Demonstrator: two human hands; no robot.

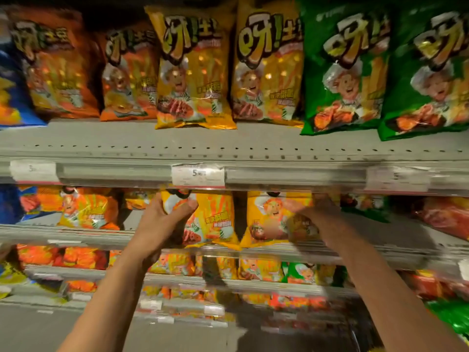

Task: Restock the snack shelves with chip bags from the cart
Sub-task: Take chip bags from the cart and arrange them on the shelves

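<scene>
Two yellow chip bags stand side by side at the front of the second shelf [76, 233]. My left hand [162, 222] grips the left yellow bag [215, 219] on its left side, thumb across the front. My right hand [312, 212] is blurred; its fingers wrap the upper right part of the right yellow bag [269, 219]. Both forearms reach up from the bottom of the view. The cart is out of sight.
The top shelf [228, 146] carries upright orange [58, 67], yellow [195, 72] and green bags [342, 72], with a price tag [198, 175] on its rail. Orange bags [86, 209] sit left of my hands. Lower shelves hold more snack bags.
</scene>
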